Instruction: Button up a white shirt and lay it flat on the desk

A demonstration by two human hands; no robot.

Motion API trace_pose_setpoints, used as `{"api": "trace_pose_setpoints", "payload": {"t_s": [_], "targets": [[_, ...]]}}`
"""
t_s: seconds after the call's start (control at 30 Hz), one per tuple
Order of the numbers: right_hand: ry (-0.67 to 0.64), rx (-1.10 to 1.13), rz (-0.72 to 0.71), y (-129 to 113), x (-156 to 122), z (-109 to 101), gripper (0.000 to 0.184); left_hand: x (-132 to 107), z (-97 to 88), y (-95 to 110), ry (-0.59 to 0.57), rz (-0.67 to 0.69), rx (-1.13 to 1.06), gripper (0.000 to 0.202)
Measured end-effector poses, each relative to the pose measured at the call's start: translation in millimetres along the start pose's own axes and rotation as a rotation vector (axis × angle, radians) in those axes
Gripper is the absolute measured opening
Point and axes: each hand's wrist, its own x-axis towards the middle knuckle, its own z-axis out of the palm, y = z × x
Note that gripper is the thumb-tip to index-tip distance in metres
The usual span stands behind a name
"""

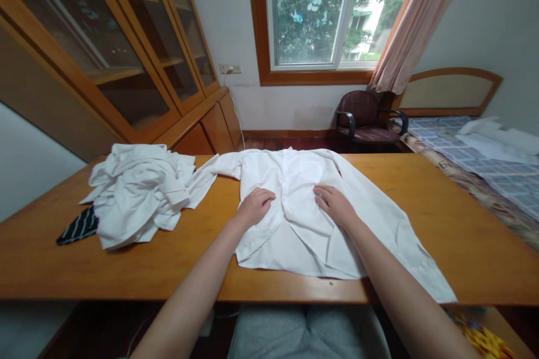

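A white button-up shirt (301, 224) lies front side up on the wooden table, its collar at the far edge and its hem towards me. My left hand (256, 206) rests on the shirt's left part with its fingers laid on the cloth. Over on the other side of the button line, my right hand (336, 205) touches the shirt below the chest pocket, fingers slightly bent and apart. Neither hand has cloth gripped in it. One sleeve stretches left to a heap of white clothes; the other slants down to the right near the front edge.
The heap of white clothes (141, 196) sits at the left of the table (442, 207), with a dark striped cloth (79, 226) partly under it. A glass-door cabinet (138, 39) stands behind left. Beyond the table are a brown armchair (366, 115) and a bed (475, 146).
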Motion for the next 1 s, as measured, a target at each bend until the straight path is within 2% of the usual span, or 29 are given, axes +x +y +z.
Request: {"api": "trace_pose_setpoints", "payload": {"t_s": [0.1, 0.27, 0.37, 0.43, 0.47, 0.53, 0.6, 0.67, 0.73, 0.83, 0.93, 1.0], "targets": [[0.036, 0.006, 0.005, -1, -1, 0, 0.034, -18, -16.0, 23, -0.086, -0.037, -0.025, 0.020], [0.109, 0.026, -0.033, -6, -3, -7, 0.027, -48, -42.1, 56, -0.302, -0.111, -0.036, 0.019], [0.202, 0.056, -0.106, -20, -7, -15, 0.020, -57, -49.3, 67, -0.392, -0.127, 0.058, 0.023], [0.231, 0.078, -0.165, -38, -13, -20, 0.016, -58, -49.4, 70, -0.432, -0.149, 0.127, 0.021], [0.211, 0.084, -0.191, -49, -16, -22, 0.015, -57, -48.6, 71, -0.444, -0.165, 0.152, 0.017], [0.083, 0.074, -0.259, -71, -24, -25, 0.018, -54, -46.7, 73, -0.461, -0.195, 0.172, 0.009], [-0.097, 0.015, -0.299, -91, -31, -25, 0.017, -48, -46.4, 75, -0.481, -0.210, 0.138, 0.012], [-0.199, -0.071, -0.265, -103, -38, -22, 0.018, -42, -48.2, 77, -0.495, -0.217, 0.055, 0.016], [-0.224, -0.139, -0.193, -107, -43, -18, 0.022, -36, -50.8, 80, -0.516, -0.244, -0.077, 0.021], [-0.196, -0.181, -0.122, -107, -47, -11, 0.016, -30, -52.2, 81, -0.617, -0.367, -0.347, 0.028], [-0.161, -0.197, -0.141, -106, -49, -7, 0.007, -24, -50.6, 79, -0.718, -0.509, -0.535, 0.035], [-0.143, -0.209, -0.177, -105, -51, -5, 0.004, -17, -50.1, 78, -0.714, -0.532, -0.556, 0.039]]}}
